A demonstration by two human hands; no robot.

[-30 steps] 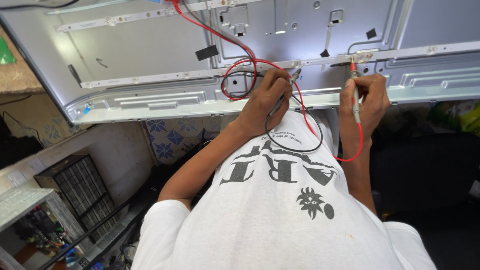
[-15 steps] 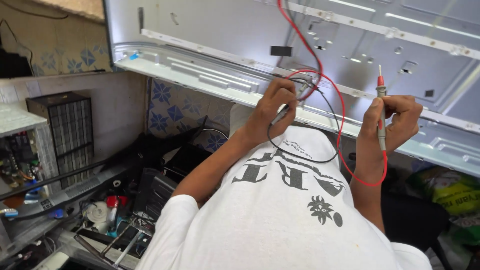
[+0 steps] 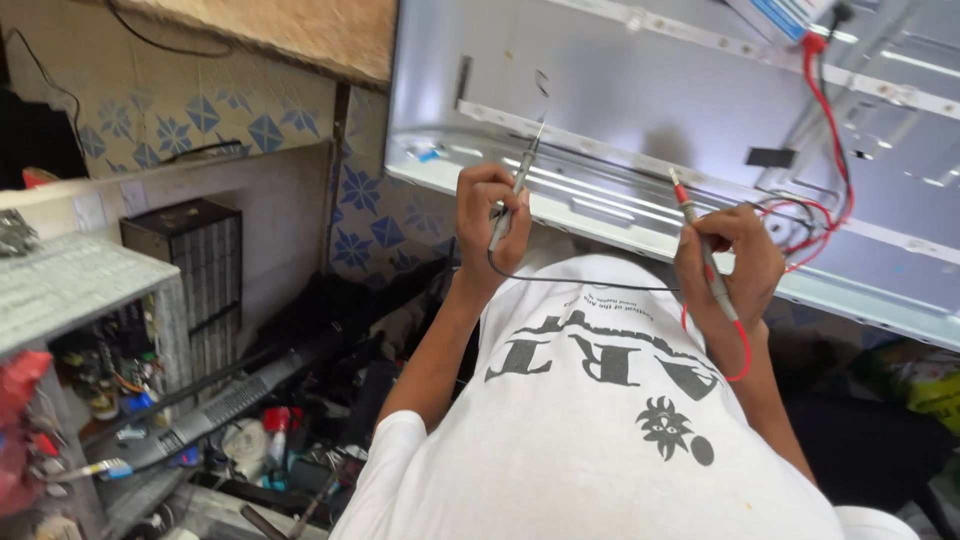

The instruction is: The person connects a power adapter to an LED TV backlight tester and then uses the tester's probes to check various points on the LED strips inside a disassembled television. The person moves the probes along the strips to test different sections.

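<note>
My left hand (image 3: 492, 222) grips a black meter probe (image 3: 516, 192), its metal tip pointing up at the lower strip of a large silver metal panel (image 3: 620, 100). In my right hand (image 3: 738, 262) is a red meter probe (image 3: 702, 240), tip raised close to the same strip (image 3: 610, 205). A thin black lead (image 3: 580, 284) runs between the hands across my white printed shirt (image 3: 600, 430). The red lead (image 3: 742, 360) loops below my right wrist. More red wire (image 3: 832, 130) hangs on the panel to the right.
A dark small-drawer cabinet (image 3: 185, 262) stands at the left under a blue-patterned tiled wall (image 3: 200, 130). A grey shelf (image 3: 62, 285) juts in from the left. Tools, cables and a long black device (image 3: 230, 400) clutter the lower left.
Both hands with their probes have shifted left along the panel's lower edge, away from the tangle of red wire. More of the left wall and clutter now shows.
</note>
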